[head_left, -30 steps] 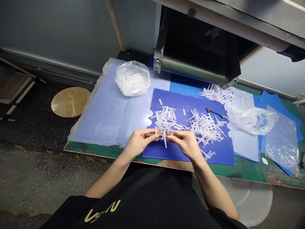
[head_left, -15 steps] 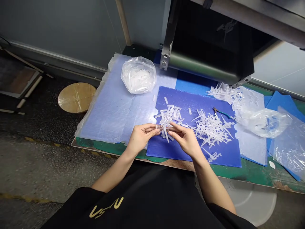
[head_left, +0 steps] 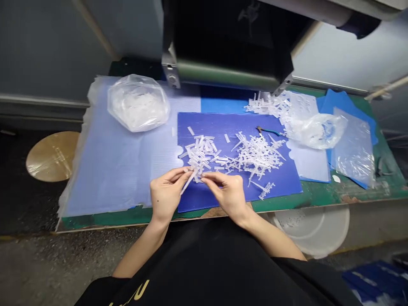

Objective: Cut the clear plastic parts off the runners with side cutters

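My left hand (head_left: 166, 196) pinches a clear plastic runner (head_left: 186, 185) near the front edge of the blue corrugated sheet (head_left: 274, 180), while my right hand (head_left: 228, 194) has drawn off it to the heap of moulded pieces (head_left: 200, 156), its fingertips perhaps gripping one, though I cannot quite tell.

A green workbench (head_left: 318, 198) lies under corrugated plastic — one translucent sheet (head_left: 108, 174), one dark blue sheet (head_left: 280, 182).
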Demonstrator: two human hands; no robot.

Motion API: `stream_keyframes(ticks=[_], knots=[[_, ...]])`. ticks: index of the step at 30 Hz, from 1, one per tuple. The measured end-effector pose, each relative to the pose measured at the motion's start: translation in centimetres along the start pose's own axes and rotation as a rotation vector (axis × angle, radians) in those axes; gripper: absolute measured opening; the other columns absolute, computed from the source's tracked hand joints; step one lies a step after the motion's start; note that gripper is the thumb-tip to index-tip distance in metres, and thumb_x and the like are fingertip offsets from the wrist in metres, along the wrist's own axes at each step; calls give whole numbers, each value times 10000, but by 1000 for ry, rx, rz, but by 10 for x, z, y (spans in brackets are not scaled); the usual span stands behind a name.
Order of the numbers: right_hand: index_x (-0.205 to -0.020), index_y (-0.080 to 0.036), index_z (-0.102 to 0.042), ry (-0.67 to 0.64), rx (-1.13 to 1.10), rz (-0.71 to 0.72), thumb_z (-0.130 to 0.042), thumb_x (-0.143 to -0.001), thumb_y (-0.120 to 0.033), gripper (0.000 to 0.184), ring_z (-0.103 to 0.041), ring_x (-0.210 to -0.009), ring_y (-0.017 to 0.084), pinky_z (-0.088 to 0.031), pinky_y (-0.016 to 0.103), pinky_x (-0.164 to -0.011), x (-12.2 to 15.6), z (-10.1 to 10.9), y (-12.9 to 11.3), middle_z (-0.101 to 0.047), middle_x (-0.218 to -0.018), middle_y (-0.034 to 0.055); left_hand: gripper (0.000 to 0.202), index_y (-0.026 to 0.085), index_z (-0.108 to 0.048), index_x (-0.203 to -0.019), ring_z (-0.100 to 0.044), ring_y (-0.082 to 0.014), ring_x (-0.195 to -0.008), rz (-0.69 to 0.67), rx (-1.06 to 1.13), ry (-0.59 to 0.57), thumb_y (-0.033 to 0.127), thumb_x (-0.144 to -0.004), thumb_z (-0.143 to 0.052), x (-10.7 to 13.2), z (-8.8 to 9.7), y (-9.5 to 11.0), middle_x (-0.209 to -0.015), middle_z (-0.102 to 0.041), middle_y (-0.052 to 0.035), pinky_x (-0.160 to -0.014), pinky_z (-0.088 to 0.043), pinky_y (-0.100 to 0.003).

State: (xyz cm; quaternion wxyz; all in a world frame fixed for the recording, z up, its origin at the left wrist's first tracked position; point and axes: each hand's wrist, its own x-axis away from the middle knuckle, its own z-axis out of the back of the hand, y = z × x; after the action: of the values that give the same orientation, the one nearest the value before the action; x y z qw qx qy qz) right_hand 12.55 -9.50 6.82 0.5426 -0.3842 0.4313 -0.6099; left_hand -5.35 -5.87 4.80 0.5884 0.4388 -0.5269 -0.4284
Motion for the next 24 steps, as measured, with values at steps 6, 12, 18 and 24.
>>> stream_keyframes(ticks=[6,12,18,24], knots=[[-1052,-305,-880,132,-57,-21,-758,-970,-375,163,-835,-923,266,-701,419,-926,12,22,-1,-859,-1046,16,282,176,-859,-956,-842,-255,-911,-68,-6,-23,381,-774,-930,7,-27,10,-984,-860,-65,-932,-717,-371],[-982,-215,-853,89,-328,-173,-846,-889,-383,192,-849,-871,258,-727,419,-897,8,66,9,-858,-941,51,361,166,-863,-1019,-841,-220,-832,100,53,-285,407,-764,-948,-2,-45,22,-964,-859,-86,-822,-727,-297],[-990,-172,-820,3,-512,-312,-892,-859,-415,285,-854,-874,277,-734,429,-876,-2,87,16,-849,-880,86,393,139,-855,-1034,-849,-244,-869,260,166,-436,415,-771,-947,-5,-55,31,-998,-855,-113,-861,-726,-317],[-938,-217,-842,223,-440,-285,-922,-832,-395,222,-845,-821,291,-736,462,-819,36,129,11,-837,-868,76,314,167,-855,-1062,-851,-249,-908,205,81,-575,389,-843,-892,13,-75,46,-970,-855,-96,-844,-724,-304]])
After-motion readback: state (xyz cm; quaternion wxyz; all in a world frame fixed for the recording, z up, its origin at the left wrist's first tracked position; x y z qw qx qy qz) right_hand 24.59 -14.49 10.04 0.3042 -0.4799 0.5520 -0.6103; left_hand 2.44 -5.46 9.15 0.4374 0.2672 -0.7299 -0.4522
